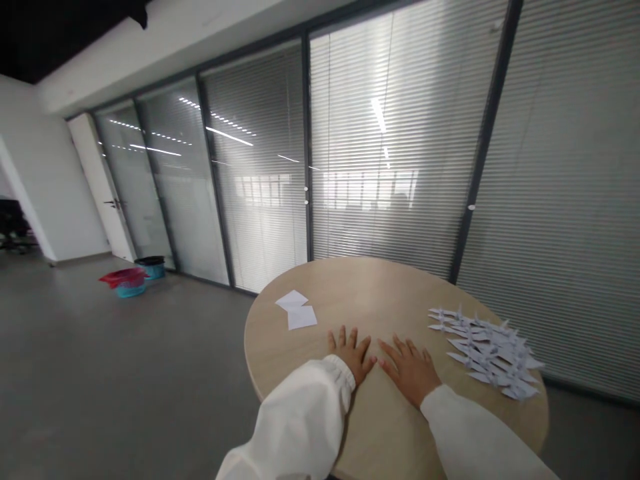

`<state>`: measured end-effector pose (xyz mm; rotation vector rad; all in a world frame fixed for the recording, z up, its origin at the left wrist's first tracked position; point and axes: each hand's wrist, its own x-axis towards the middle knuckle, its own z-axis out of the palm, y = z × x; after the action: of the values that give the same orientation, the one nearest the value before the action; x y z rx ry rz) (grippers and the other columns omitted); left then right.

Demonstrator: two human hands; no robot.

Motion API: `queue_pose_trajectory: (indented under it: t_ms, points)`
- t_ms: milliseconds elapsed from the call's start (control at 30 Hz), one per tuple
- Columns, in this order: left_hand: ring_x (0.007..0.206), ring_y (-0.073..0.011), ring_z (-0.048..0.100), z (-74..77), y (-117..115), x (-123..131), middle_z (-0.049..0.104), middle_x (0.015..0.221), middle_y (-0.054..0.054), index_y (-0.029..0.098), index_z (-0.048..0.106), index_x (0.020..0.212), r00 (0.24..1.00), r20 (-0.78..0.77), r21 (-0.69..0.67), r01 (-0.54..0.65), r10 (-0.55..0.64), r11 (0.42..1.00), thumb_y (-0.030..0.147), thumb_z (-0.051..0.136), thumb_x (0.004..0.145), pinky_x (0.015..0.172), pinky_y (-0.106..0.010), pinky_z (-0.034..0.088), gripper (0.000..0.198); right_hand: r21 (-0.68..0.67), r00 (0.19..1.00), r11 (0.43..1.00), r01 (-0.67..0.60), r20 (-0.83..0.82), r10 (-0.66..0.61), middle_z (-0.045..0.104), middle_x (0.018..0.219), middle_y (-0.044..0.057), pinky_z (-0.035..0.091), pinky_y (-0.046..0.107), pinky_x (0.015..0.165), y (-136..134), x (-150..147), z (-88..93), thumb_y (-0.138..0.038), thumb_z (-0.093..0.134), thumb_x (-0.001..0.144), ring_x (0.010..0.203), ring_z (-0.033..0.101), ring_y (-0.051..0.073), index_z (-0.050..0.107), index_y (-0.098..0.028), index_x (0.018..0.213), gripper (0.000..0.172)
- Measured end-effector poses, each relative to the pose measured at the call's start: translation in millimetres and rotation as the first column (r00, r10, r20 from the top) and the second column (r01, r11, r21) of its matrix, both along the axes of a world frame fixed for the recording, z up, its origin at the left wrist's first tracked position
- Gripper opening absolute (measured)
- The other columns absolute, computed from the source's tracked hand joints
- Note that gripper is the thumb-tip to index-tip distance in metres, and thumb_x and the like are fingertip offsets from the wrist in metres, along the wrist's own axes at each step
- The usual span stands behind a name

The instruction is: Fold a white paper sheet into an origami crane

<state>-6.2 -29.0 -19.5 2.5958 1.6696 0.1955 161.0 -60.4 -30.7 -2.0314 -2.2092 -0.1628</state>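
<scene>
My left hand (353,355) lies flat on the round wooden table (370,287), fingers spread and holding nothing. Close beside it, my right hand (409,368) also rests palm down with its fingers apart. Both arms wear loose white sleeves. Beyond my left hand, toward the table's left side, are two white paper squares, a nearer one (302,318) and a farther one (292,300), partly overlapping. To the right of my right hand stand many folded white paper cranes (493,350), grouped in rows near the table's right edge.
Glass partitions with blinds (400,147) run behind the table. On the grey floor at left stand a bin with a red liner (127,280) and a blue bin with a black liner (154,268). A white door (103,187) is farther back.
</scene>
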Motion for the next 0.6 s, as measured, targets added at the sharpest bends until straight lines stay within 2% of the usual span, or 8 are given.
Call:
queue_pose_trajectory:
  t_ms: [100, 200, 233, 300, 433, 500, 533, 600]
  points:
    - [0.12, -0.0296, 0.036, 10.2, -0.6, -0.6, 0.044, 0.127, -0.011, 0.026, 0.045, 0.124, 0.998, 0.055, 0.107, -0.01, 0.005, 0.994, 0.05, 0.036, 0.083, 0.1, -0.052, 0.023, 0.049, 0.149, 0.993, 0.983, -0.111, -0.012, 0.114, 0.06, 0.107, 0.01, 0.037, 0.038, 0.088, -0.4, 2.0, 7.0, -0.037, 0.033, 0.089, 0.101, 0.055, 0.023, 0.059, -0.022, 0.106, 0.035]
    - [0.104, -0.0231, 0.048, 20.6, -0.5, -2.2, 0.051, 0.111, -0.013, 0.016, 0.051, 0.112, 0.983, 0.162, 0.145, -0.114, 0.09, 0.983, 0.029, 0.045, 0.082, 0.087, -0.034, 0.041, 0.033, 0.25, 0.973, 0.946, -0.206, -0.052, 0.226, 0.06, 0.085, 0.009, 0.042, 0.03, 0.072, 8.4, 2.9, 8.4, -0.026, 0.029, 0.088, 0.081, 0.058, 0.02, 0.057, -0.018, 0.083, 0.03]
    - [0.099, -0.0213, 0.051, 22.9, -1.1, -3.6, 0.052, 0.108, -0.013, 0.016, 0.052, 0.108, 0.973, 0.188, 0.128, -0.158, 0.133, 0.979, 0.019, 0.04, 0.083, 0.081, -0.032, 0.043, 0.028, 0.307, 0.961, 0.922, -0.237, -0.066, 0.269, 0.059, 0.083, 0.009, 0.042, 0.03, 0.072, 13.2, 1.5, 7.9, -0.024, 0.027, 0.088, 0.08, 0.057, 0.02, 0.056, -0.018, 0.082, 0.031]
    - [0.085, -0.0187, 0.056, 24.9, -4.1, -7.5, 0.056, 0.099, -0.011, 0.016, 0.054, 0.102, 0.961, 0.246, 0.125, -0.164, 0.13, 0.978, 0.01, 0.034, 0.081, 0.071, -0.029, 0.045, 0.029, 0.379, 0.926, 0.874, -0.304, -0.096, 0.364, 0.059, 0.082, 0.01, 0.042, 0.032, 0.073, 23.9, -4.6, 6.7, -0.022, 0.024, 0.087, 0.079, 0.056, 0.02, 0.054, -0.019, 0.08, 0.031]
    - [0.072, -0.0168, 0.058, 21.8, -19.1, -16.8, 0.061, 0.082, -0.007, 0.016, 0.058, 0.088, 0.953, 0.292, 0.139, -0.128, 0.082, 0.982, 0.016, 0.044, 0.074, 0.062, -0.024, 0.044, 0.019, 0.394, 0.82, 0.799, -0.454, -0.164, 0.548, 0.059, 0.081, 0.01, 0.044, 0.033, 0.07, 45.9, -27.8, 6.6, -0.028, 0.028, 0.084, 0.077, 0.057, 0.022, 0.05, -0.021, 0.08, 0.024]
    - [0.067, -0.0154, 0.057, 19.7, -29.5, -21.1, 0.062, 0.075, -0.004, 0.018, 0.058, 0.088, 0.939, 0.324, 0.144, -0.169, 0.115, 0.975, 0.024, 0.044, 0.076, 0.058, -0.022, 0.042, 0.019, 0.364, 0.793, 0.792, -0.49, -0.192, 0.579, 0.058, 0.077, 0.009, 0.045, 0.033, 0.067, 58.5, -42.2, 4.7, -0.026, 0.03, 0.081, 0.073, 0.057, 0.022, 0.049, -0.021, 0.077, 0.02]
    - [0.064, -0.0146, 0.057, 18.6, -35.0, -23.6, 0.062, 0.073, -0.003, 0.02, 0.058, 0.09, 0.929, 0.34, 0.148, -0.204, 0.143, 0.968, 0.026, 0.043, 0.077, 0.057, -0.022, 0.042, 0.02, 0.355, 0.769, 0.778, -0.518, -0.205, 0.605, 0.059, 0.082, 0.01, 0.046, 0.033, 0.07, 65.6, -49.8, 2.5, -0.024, 0.032, 0.079, 0.077, 0.059, 0.022, 0.05, -0.021, 0.081, 0.019]
    - [0.062, -0.0139, 0.057, 16.4, -45.7, -29.9, 0.061, 0.069, -0.002, 0.021, 0.058, 0.088, 0.908, 0.368, 0.134, -0.266, 0.201, 0.955, 0.033, 0.043, 0.079, 0.054, -0.02, 0.04, 0.021, 0.363, 0.704, 0.732, -0.577, -0.234, 0.671, 0.059, 0.1, 0.014, 0.046, 0.031, 0.081, 80.8, -65.8, -4.5, -0.019, 0.031, 0.076, 0.093, 0.058, 0.021, 0.051, -0.017, 0.098, 0.029]
